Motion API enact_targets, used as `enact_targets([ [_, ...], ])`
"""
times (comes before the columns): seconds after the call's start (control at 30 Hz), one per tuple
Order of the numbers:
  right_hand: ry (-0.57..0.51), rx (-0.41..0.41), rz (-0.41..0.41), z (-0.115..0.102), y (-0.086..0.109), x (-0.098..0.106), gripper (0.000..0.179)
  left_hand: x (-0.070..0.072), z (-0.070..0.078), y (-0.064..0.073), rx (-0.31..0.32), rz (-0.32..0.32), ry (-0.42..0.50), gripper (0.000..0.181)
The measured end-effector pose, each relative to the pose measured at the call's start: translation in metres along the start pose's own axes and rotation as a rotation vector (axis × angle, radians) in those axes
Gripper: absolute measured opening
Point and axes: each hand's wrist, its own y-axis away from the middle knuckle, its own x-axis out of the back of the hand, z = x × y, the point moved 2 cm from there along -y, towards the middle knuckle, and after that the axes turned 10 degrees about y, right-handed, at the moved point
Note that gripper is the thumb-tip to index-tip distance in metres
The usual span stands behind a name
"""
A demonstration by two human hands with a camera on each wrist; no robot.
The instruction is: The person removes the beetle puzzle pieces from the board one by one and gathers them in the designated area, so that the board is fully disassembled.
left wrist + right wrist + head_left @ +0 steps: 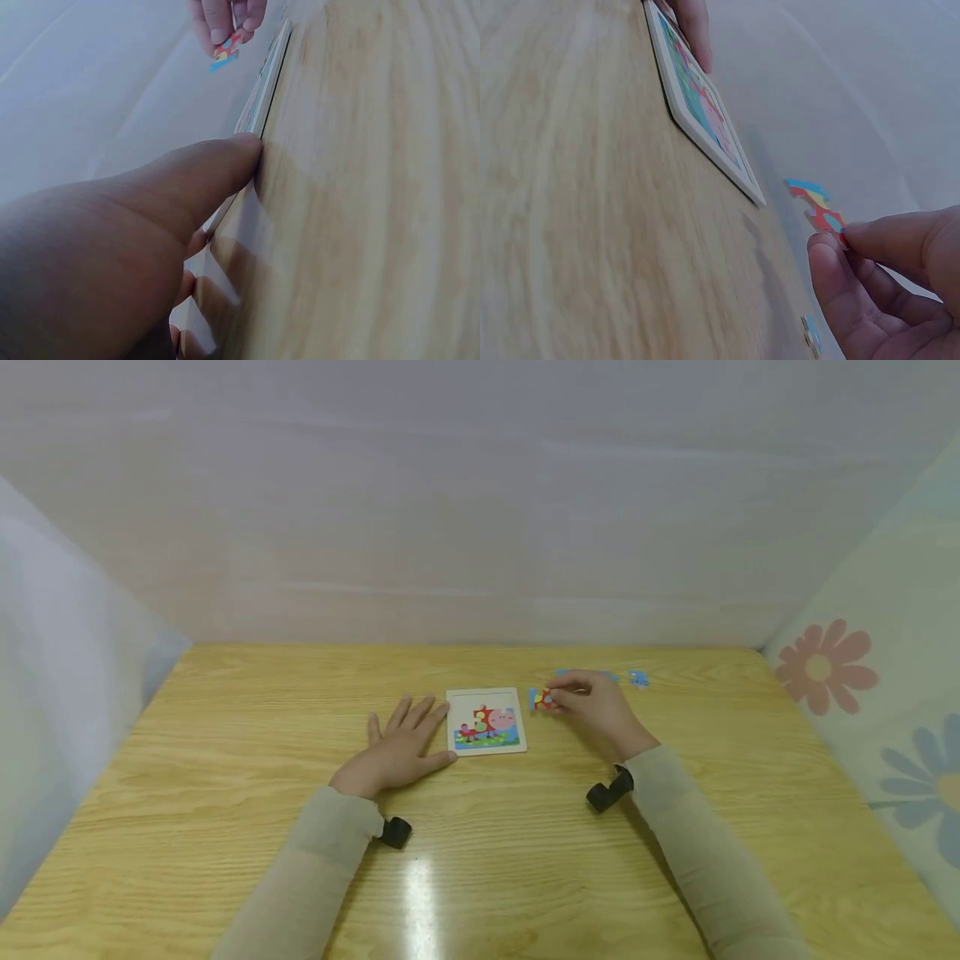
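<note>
A square puzzle board (486, 752) with a pale raised frame lies on the table, its lower part filled with a picture of a pink pig's face and a red shape. My left hand (401, 750) rests on the table with fingers spread, thumb and fingertips right at the board's left edge. Between thumb and fingers my right hand (596, 706) pinches a red, yellow and blue puzzle piece (821, 208). It holds the piece above the table, just right of the board. In the left wrist view, the left thumb (217, 169) touches the board's side.
Behind the right hand lie more blue puzzle pieces (638, 678), one partly hidden by the fingers. The wooden table (225, 760) ends at a pale cloth backdrop (450, 527). A flowered cloth (900, 693) hangs on the right side.
</note>
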Motion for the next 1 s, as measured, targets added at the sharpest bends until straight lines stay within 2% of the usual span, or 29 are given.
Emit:
enact_targets([
  [0.17,0.02,-0.003,0.023,0.01,0.002,0.011,0.025,-0.003,0.001,-0.002,-0.008,-0.004,0.011,0.084],
  [0.57,0.066,-0.082,0.039,0.026,-0.002,0.023,0.024,-0.007,-0.005,-0.006,-0.005,-0.005,0.001,0.084],
  [0.73,0.08,-0.122,0.025,0.029,-0.003,0.027,0.027,-0.008,-0.008,-0.008,-0.001,-0.009,0.004,0.085],
  [1.0,0.161,-0.175,0.015,0.031,-0.006,0.03,0.027,-0.008,-0.01,-0.009,0.001,-0.007,0.01,0.084],
])
